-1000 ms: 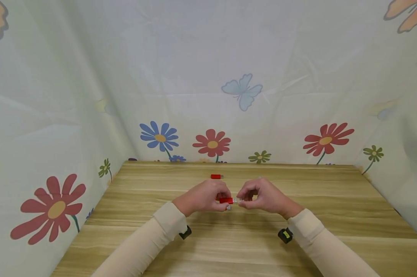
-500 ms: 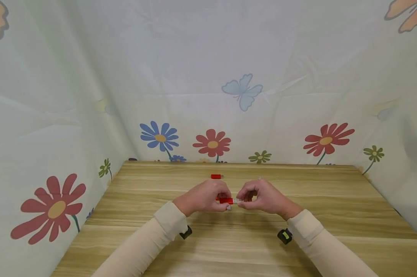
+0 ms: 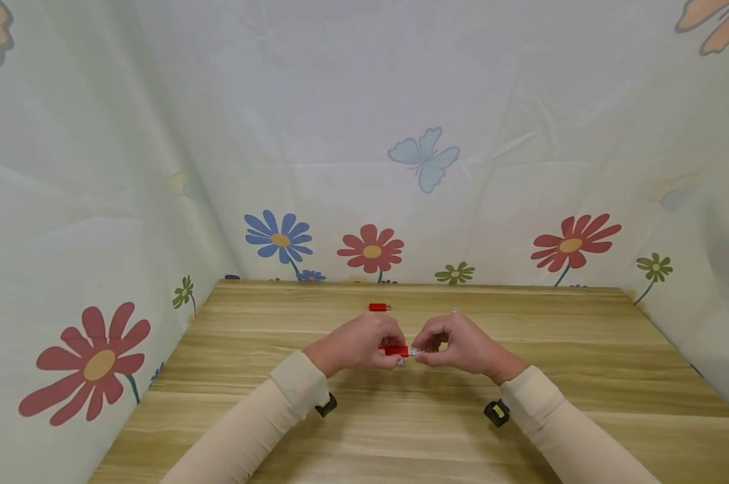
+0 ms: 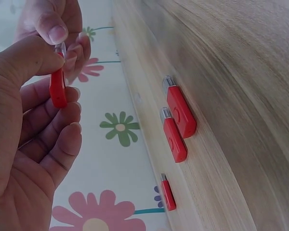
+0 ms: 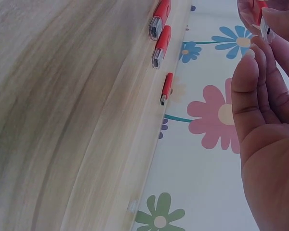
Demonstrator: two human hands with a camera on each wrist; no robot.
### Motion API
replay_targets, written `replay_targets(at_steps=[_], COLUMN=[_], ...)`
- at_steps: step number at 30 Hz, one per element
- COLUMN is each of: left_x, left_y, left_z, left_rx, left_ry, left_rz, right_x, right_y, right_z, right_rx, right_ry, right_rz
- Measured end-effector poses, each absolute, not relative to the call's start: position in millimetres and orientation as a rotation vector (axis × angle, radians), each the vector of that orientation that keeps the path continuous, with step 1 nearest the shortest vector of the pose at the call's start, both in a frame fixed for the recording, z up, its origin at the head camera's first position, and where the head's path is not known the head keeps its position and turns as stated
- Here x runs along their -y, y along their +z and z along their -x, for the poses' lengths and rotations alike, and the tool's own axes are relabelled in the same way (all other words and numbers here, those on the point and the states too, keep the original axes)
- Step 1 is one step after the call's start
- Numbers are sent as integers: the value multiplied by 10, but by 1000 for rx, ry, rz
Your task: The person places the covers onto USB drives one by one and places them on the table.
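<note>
My left hand (image 3: pixel 364 343) pinches a red USB flash drive (image 4: pixel 58 86) between thumb and fingers, its plug end pointing right. Facing it, my right hand (image 3: pixel 461 341) pinches a small clear cap (image 5: pixel 267 31) at the plug end. Fingertips partly hide the cap, so how far it sits over the plug is hard to tell. On the table below lie two red flash drives with clear caps on, a larger one (image 4: pixel 182 113) and a smaller one (image 4: pixel 175 139). Farther back is a thin red flash drive (image 3: pixel 377 307) with its metal plug bare.
A loose clear cap (image 5: pixel 132 206) lies near the back of the wooden table (image 3: pixel 267 316), beyond my right hand. A white curtain (image 3: pixel 316 148) printed with flowers and a butterfly stands behind the table and along both sides.
My right fingertips have shifted slightly left, closer to the red flash drive. The left hand keeps its grip almost in place.
</note>
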State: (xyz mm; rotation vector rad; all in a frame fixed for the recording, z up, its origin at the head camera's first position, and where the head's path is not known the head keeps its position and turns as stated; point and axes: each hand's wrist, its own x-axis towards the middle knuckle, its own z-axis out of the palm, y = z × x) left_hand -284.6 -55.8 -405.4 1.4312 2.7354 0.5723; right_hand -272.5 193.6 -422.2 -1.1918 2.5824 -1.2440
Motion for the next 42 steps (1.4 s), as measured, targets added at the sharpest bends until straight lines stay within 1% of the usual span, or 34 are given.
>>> replay_targets(at_steps=[16,27,35,42], left_x=[536,510,530,530], left_y=[-4040,-3998,-4030,-4055], left_z=[2839,2841,2863,2884], left_rx=[-2728,-2706,-2690,-2693], left_ry=[535,468,475,496], left_rz=[-1438,-1569,-1619,-1561], right_x=[-1917,-1902,-1862,-1854], right_y=[-4222,-4245,-4249,-4284], right_z=[2711,2723,2719,2739], right_rx=[-2602,-2609,-2595,-2598], right_ry=[-1219,-1243,-1270,-1288], right_rz=[1176,1212,1267,1281])
